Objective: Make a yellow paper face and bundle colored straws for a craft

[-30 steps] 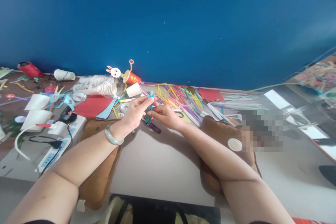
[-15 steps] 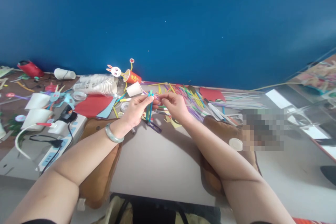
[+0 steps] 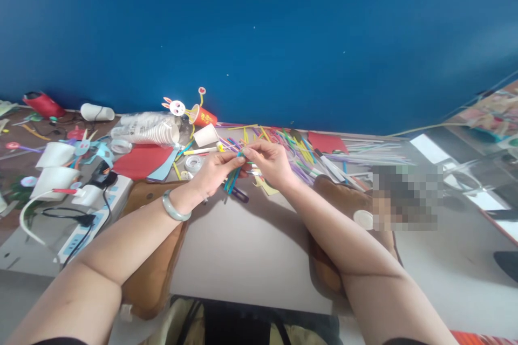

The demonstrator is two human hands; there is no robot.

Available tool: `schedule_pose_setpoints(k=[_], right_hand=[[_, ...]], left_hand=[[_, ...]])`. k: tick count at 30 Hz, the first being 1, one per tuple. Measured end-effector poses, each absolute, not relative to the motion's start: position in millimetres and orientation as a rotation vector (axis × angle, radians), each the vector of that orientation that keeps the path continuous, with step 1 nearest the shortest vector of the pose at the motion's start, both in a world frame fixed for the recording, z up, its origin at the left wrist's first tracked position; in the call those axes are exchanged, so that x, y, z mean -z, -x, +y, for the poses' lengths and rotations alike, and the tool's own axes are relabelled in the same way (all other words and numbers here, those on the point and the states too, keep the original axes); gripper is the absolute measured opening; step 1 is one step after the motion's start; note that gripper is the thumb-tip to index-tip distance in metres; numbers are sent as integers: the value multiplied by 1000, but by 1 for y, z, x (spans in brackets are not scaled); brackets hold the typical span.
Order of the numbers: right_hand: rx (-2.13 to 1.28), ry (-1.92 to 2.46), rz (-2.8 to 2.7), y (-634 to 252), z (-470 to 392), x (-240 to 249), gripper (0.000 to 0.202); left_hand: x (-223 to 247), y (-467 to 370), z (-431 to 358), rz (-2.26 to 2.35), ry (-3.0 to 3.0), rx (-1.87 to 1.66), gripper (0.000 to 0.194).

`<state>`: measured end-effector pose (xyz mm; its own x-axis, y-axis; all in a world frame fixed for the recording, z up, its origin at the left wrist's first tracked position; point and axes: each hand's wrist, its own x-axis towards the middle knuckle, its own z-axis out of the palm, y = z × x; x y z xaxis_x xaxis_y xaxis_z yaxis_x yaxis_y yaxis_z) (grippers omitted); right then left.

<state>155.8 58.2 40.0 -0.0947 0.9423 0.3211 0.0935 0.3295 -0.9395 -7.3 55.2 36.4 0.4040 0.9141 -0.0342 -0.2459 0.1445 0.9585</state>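
Note:
My left hand (image 3: pixel 215 173), with a pale bangle on its wrist, is closed around a small bundle of blue straws (image 3: pixel 232 181). The straws tilt, their lower ends hanging just above the table. At their upper end, the fingertips of my right hand (image 3: pixel 270 163) are pinched together against them, touching my left thumb. The fingers partly hide that end. Beneath the hands lies a dark scissors-like handle (image 3: pixel 241 195). A roll of clear tape (image 3: pixel 193 163) rests beside my left hand.
Many coloured straws (image 3: pixel 303 156) are spread along the blue wall. A rabbit-faced orange paper cup (image 3: pixel 205 116), stacked white cups (image 3: pixel 159 133) and red paper (image 3: pixel 140 161) stand or lie left. A power strip (image 3: pixel 97 221) is farther left. Brown cushions (image 3: pixel 151 259) lie under both forearms.
The straw bundle has tipped from nearly upright to slanted, its top leaning right. My right fingers have come leftward against its upper end, and my left hand has shifted slightly right.

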Motion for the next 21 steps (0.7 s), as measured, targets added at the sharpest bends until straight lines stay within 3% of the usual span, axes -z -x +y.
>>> schedule_pose_setpoints(k=[21], right_hand=[[-877, 1025, -1535, -155, 60, -38, 31]], left_hand=[[-33, 8, 56, 775, -1130, -954, 44]])
